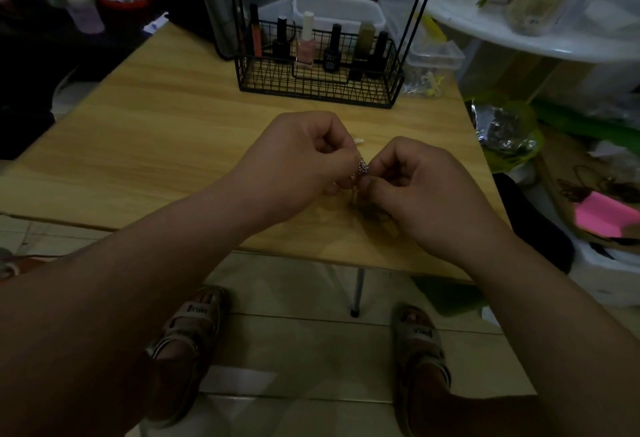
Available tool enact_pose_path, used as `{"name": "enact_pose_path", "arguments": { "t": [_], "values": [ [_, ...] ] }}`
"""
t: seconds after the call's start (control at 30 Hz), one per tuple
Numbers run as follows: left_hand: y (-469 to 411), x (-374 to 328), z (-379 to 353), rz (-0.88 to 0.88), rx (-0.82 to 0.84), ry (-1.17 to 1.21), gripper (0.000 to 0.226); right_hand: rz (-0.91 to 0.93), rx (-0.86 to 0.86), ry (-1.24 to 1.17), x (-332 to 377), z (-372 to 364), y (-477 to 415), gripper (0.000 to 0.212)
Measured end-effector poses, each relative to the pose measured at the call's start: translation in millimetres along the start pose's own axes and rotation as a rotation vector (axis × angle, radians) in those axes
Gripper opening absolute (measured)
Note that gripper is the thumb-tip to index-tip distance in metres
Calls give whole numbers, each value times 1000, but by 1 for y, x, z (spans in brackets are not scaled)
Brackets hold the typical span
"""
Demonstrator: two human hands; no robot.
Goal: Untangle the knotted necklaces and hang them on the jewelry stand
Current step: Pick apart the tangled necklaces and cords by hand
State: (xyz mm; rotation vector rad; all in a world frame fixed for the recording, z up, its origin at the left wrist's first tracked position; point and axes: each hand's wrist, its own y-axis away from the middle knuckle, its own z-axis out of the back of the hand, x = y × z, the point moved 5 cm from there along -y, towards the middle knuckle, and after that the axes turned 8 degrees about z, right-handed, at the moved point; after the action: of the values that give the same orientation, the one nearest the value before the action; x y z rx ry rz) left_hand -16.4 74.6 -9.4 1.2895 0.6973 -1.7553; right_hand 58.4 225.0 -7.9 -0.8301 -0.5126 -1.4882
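I am on the untangling step: my left hand (304, 156) and right hand (422, 187) both pinch the knotted necklaces (362, 168) between curled fingers, over the table (156, 117). Next, I judge, loops need gentle teasing apart; the stand (311, 87) waits beyond.

One view: head cam, wide-angle, sits above the near edge of the table (145, 131) and faces forward and steeply down. Close range: left hand (298, 156) and right hand (426, 190) sit mid-frame over the table's near half. Basket (322, 90) at the table's far side, floor (294, 343) below its near edge.
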Motion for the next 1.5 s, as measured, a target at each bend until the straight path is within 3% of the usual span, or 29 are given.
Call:
{"name": "enact_pose_path", "arguments": {
  "t": [0.13,0.33,0.5,0.77,1.07,1.23,1.5],
  "values": [
    [1,0,2,1,-1,12,6,17,10,-32,3,6,0,7],
    [-1,3,-1,42,21,58,7,-91,-76,-284,1,10,-1,6],
    [1,2,-5,65,61,72,8,-198,18,-517,-4,6,-2,14],
    [2,2,-5,59,69,23,6,127,-17,-11,10,17,2,6],
    [4,-2,-7,-34,38,-198,9,322,100,434,18,11,0,10],
    [3,-3,-8,-22,38,-171,8,365,18,416,22,11,0,4],
    [-1,1,-7,42,27,-62,6,180,-164,109,13,16,0,5]
  ]
}}
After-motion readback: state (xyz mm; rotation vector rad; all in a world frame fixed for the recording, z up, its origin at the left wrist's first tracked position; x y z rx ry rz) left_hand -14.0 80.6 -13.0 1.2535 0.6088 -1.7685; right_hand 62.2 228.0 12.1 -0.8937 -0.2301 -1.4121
